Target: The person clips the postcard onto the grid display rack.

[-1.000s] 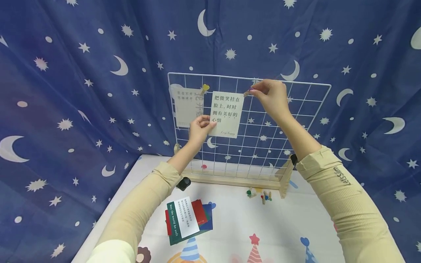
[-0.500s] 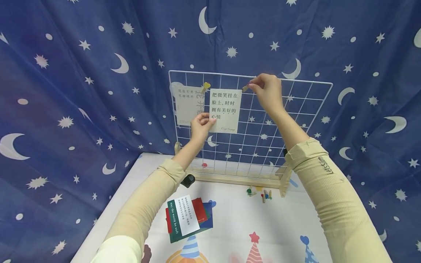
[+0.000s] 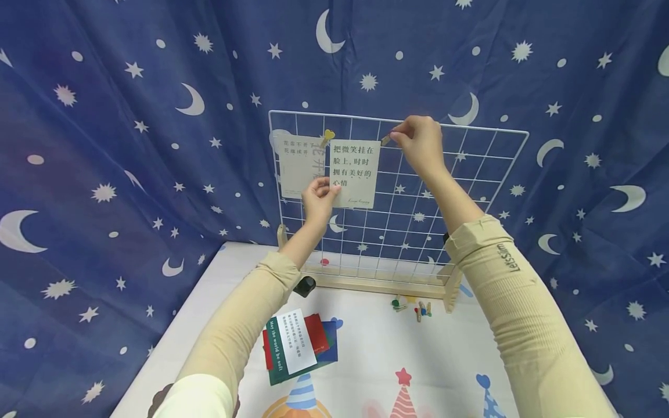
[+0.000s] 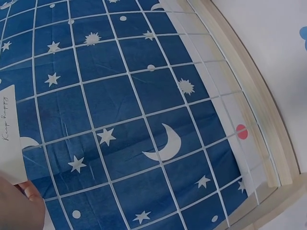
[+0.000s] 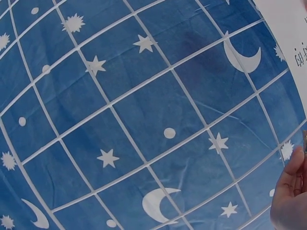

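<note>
One printed card [image 3: 356, 165], upright, long axis near vertical, stands before the wire grid [image 3: 486, 128]: left hand [image 3: 317, 200] pinches its lower left edge, right hand [image 3: 422, 144] pinches a small clip [image 3: 385, 140] by its top right corner, largely finger-covered, bite on card or wire indiscernible.

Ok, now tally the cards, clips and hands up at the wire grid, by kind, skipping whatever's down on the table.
Cards: 2 (hanging card, held card)
Clips: 2 (yellow clip, pinched clip)
Hands: 2 (left hand, right hand)
Total: 6
</note>
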A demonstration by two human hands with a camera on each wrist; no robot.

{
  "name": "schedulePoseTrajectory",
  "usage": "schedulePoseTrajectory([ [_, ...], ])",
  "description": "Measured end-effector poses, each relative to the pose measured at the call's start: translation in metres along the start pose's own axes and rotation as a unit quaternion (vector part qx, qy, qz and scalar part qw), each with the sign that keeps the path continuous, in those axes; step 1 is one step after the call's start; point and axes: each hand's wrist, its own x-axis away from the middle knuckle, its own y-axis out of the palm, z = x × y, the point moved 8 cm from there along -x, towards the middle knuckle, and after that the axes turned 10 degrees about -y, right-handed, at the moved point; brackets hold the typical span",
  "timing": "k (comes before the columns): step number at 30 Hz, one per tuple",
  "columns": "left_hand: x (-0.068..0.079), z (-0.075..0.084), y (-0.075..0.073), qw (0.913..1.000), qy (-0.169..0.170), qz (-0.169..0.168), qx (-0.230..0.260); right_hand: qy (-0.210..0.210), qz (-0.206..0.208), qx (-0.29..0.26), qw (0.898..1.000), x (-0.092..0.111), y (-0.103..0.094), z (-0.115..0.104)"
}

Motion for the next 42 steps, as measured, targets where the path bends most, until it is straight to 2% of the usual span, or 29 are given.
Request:
schedulePoseTrajectory([
  [11, 0.001, 0.006, 0.001, 0.9989, 0.034, 0.032, -0.003, 0.018, -0.019, 0.004, 1.000, -0.002, 0.005, 0.003],
  [16, 0.001, 0.006, 0.001, 0.9983, 0.030, 0.048, -0.013, 0.016, -0.029, 0.000, 0.999, -0.003, 0.008, 0.003],
  [22, 0.002, 0.007, 0.001, 0.9954, 0.034, 0.082, -0.035, 0.027, -0.022, -0.027, 0.999, -0.003, 0.010, 0.005],
  [31, 0.005, 0.004, 0.003, 0.9931, 0.032, 0.099, -0.055, 0.033, -0.023, -0.037, 0.999, -0.004, 0.013, 0.007],
  [38, 0.006, 0.007, 0.002, 0.9895, 0.045, 0.119, -0.069, -0.006, -0.032, 0.003, 0.999, -0.008, 0.013, -0.002],
  [42, 0.007, 0.004, 0.003, 0.9907, 0.039, 0.117, -0.059, -0.001, -0.033, 0.017, 0.999, -0.006, 0.013, 0.000],
])
